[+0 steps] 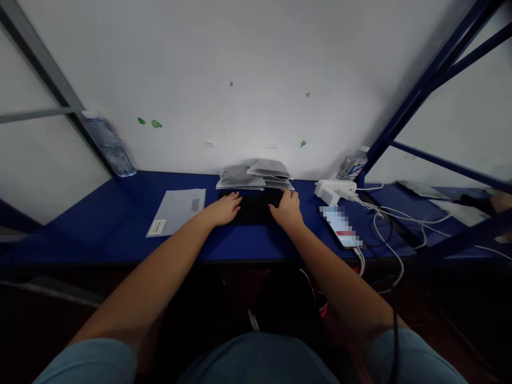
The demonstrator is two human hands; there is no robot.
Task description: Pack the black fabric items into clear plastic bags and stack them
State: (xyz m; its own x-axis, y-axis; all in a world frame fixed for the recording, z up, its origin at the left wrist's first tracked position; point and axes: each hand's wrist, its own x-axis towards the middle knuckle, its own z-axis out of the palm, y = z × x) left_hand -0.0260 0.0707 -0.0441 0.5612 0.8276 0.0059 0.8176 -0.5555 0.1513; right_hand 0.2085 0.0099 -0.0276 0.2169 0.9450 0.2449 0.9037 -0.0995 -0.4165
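A flat black piece (pixel 253 209), which looks like folded cloth, lies on the blue table (pixel 244 242) in front of me. My left hand (pixel 226 208) rests flat on its left end, fingers stretched toward the middle. On the right end lies my right hand (pixel 288 207), its thumb spread away from the fingers and the fingertips by the far edge. The piece is too dark to show its folds or exact kind. Just behind it, against the wall, are several stacked pale plastic packets (pixel 256 173). Left of my left hand lies a flat frosted bag (pixel 179 210) with a white label.
At right are a white power strip (pixel 338 186) with plugs, a phone (pixel 341 226) on cables, and a plastic bottle (pixel 354 162). Another clear bottle (pixel 110 144) leans at far left. Blue frame bars (pixel 416 101) rise at right; beyond them shows part of another person's hand.
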